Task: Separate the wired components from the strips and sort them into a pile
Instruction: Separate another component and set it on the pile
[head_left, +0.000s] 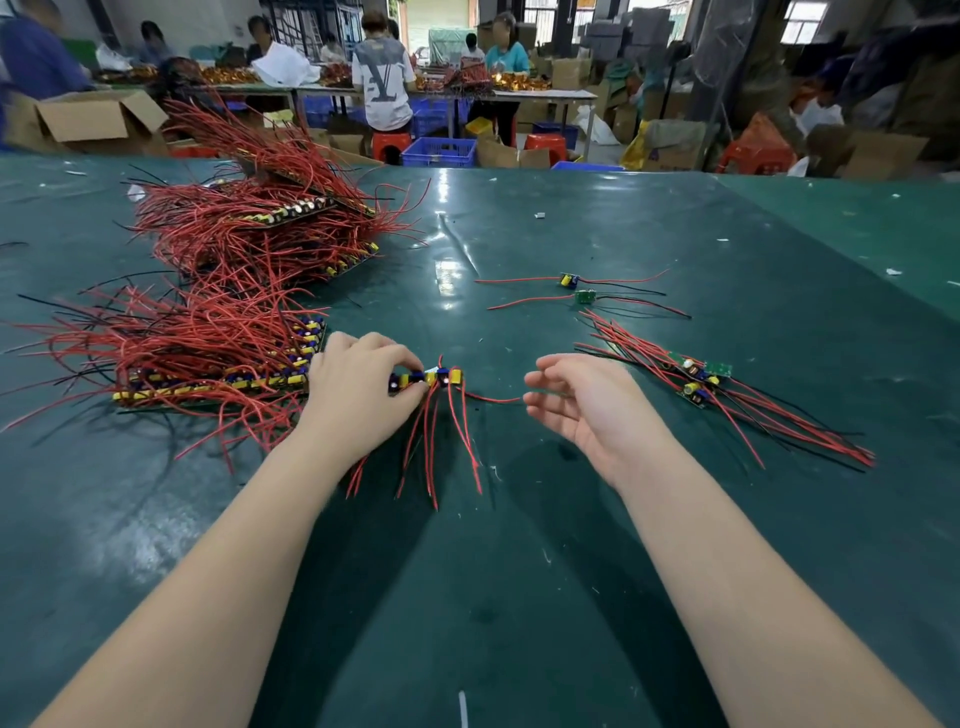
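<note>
The left hand (358, 387) has its grip clamped on a short strip (423, 378) of small circuit boards, thumb and fingers pinching its left end just above the green tabletop (519, 571). The strip carries yellow and blue parts, and its red wires fan down toward the person and trail over the tabletop. The right hand (582, 402) hovers just beside the strip's free end, palm turned inward, fingers loosely spread apart and holding nothing; 1 red wire from the strip reaches toward it.

To the right lies a small pile of separated components (698, 376), green boards with red and black wires splayed toward the near right. Beyond it, 2 single components (576, 288) lie apart from the pile, their wires stretched left and right.

On the left, touching the back of the left hand's wrist side, sits a near stack of unsplit strips (223, 374) bristling with red wire. Behind that rises a taller heap of strips (270, 223).

Past the tabletop's far edge, several people work at another table, with a cardboard box (88, 119), blue crates (439, 151) and red stools around them.
</note>
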